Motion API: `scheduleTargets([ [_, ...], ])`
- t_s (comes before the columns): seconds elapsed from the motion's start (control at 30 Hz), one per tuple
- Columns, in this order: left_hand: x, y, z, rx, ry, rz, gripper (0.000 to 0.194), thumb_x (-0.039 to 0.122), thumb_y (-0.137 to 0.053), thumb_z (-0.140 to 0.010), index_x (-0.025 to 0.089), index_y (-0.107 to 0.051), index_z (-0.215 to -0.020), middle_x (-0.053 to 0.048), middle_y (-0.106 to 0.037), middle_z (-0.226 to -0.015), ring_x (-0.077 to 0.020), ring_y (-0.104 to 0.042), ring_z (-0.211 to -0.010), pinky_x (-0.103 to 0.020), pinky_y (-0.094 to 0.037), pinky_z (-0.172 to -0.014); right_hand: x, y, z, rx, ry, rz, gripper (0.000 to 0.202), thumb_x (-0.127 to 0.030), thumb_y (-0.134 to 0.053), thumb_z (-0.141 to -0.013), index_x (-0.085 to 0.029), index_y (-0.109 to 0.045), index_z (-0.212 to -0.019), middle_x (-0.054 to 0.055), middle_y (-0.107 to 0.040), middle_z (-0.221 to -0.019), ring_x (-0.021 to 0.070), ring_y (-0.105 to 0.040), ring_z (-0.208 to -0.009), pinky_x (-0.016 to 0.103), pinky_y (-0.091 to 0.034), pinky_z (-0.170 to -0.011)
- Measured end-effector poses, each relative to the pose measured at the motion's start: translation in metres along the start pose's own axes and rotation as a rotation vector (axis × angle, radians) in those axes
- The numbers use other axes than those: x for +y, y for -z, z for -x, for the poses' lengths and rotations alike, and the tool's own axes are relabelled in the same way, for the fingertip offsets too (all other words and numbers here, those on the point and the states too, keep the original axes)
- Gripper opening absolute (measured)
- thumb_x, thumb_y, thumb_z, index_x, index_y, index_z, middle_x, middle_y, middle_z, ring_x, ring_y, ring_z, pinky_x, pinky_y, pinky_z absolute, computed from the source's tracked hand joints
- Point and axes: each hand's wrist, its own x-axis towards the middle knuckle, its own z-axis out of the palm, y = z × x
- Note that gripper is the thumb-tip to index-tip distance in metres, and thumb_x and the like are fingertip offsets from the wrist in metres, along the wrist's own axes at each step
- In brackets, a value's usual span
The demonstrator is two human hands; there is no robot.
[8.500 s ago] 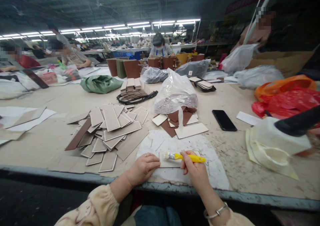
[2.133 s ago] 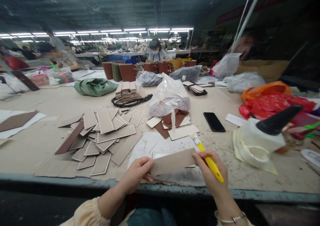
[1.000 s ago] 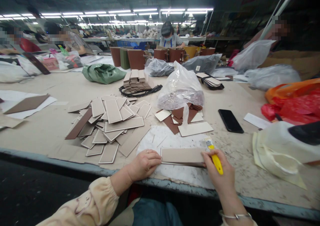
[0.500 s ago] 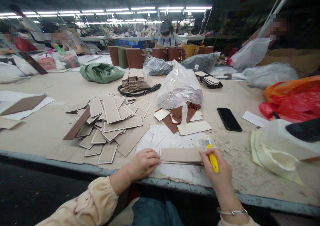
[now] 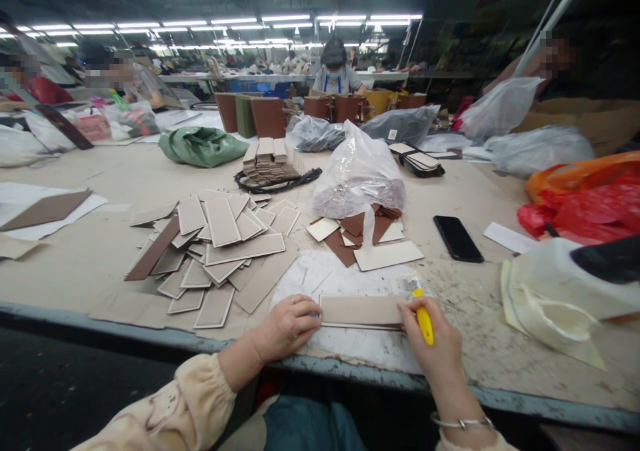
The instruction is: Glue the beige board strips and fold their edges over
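A beige rectangular strip (image 5: 361, 310) with a pale border lies near the table's front edge, over a pale edge of something beneath it. My left hand (image 5: 289, 326) grips its left end, fingers pressed together. At the right end, my right hand (image 5: 434, 336) pinches the strip's corner and also holds a yellow-handled brush (image 5: 425, 323), its bristles pointing away from me. White paper (image 5: 300, 274) is spread under the strip. To the left is a loose pile of similar beige pieces (image 5: 223, 221). Brown and cream pieces (image 5: 389, 256) lie just behind the paper.
A clear plastic bag (image 5: 357, 164) stands behind the brown pieces. A black phone (image 5: 458, 238) lies to the right, near a white jug (image 5: 560, 271) and a red bag (image 5: 590, 204). Farther back are a green bag (image 5: 203, 146) and a seated person (image 5: 337, 78).
My right hand has shifted very slightly left with the brush. My left hand and the strip look nearly the same.
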Motion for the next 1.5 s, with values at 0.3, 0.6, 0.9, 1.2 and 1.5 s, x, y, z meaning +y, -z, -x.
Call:
scheduleTargets([
  [0.3, 0.001, -0.001, -0.001, -0.007, 0.012, 0.014, 0.016, 0.016, -0.052, -0.089, 0.019, -0.067, -0.094, -0.007, -0.067, -0.1, -0.0184, -0.059, -0.097, -0.035, -0.049, -0.087, -0.004, 0.002, 0.001, 0.018, 0.027, 0.02, 0.025, -0.049, -0.049, -0.085, -0.024, -0.053, -0.08, -0.003, -0.06, -0.062, 0.0155, -0.058, -0.053, 0.025, -0.04, -0.053],
  [0.6, 0.002, 0.001, -0.003, -0.005, 0.001, 0.031, 0.016, 0.016, -0.051, -0.089, 0.018, -0.067, -0.093, -0.007, -0.068, -0.098, -0.0187, -0.059, -0.096, -0.035, -0.049, -0.087, 0.001, 0.0, 0.001, 0.019, 0.073, 0.043, 0.025, -0.048, -0.049, -0.085, -0.024, -0.053, -0.08, -0.004, -0.059, -0.063, 0.0147, -0.058, -0.051, 0.024, -0.04, -0.052],
  [0.9, 0.001, 0.001, -0.002, -0.043, 0.014, 0.008, 0.017, 0.016, -0.051, -0.089, 0.018, -0.067, -0.091, -0.009, -0.064, -0.112, -0.022, -0.054, -0.108, -0.039, -0.048, -0.094, 0.001, -0.001, 0.002, -0.004, 0.077, 0.065, 0.023, -0.045, -0.05, -0.087, -0.024, -0.052, -0.081, -0.003, -0.059, -0.063, 0.015, -0.058, -0.052, 0.023, -0.039, -0.053],
  [1.2, -0.005, -0.005, 0.005, -0.082, 0.025, 0.003, 0.016, 0.016, -0.051, -0.089, 0.02, -0.065, -0.093, -0.005, -0.064, -0.119, -0.0208, -0.053, -0.115, -0.038, -0.047, -0.097, 0.003, -0.003, 0.003, -0.02, 0.086, 0.039, 0.018, -0.039, -0.05, -0.088, -0.023, -0.05, -0.08, -0.005, -0.057, -0.06, 0.0135, -0.058, -0.051, 0.021, -0.038, -0.052],
  [1.5, -0.005, -0.004, 0.003, -0.089, 0.028, 0.012, 0.016, 0.014, -0.05, -0.089, 0.02, -0.065, -0.094, -0.005, -0.064, -0.118, -0.0201, -0.053, -0.116, -0.037, -0.046, -0.099, 0.006, -0.006, 0.003, -0.046, 0.121, 0.105, 0.016, -0.037, -0.049, -0.089, -0.023, -0.05, -0.08, -0.005, -0.058, -0.061, 0.0144, -0.059, -0.052, 0.022, -0.037, -0.053],
])
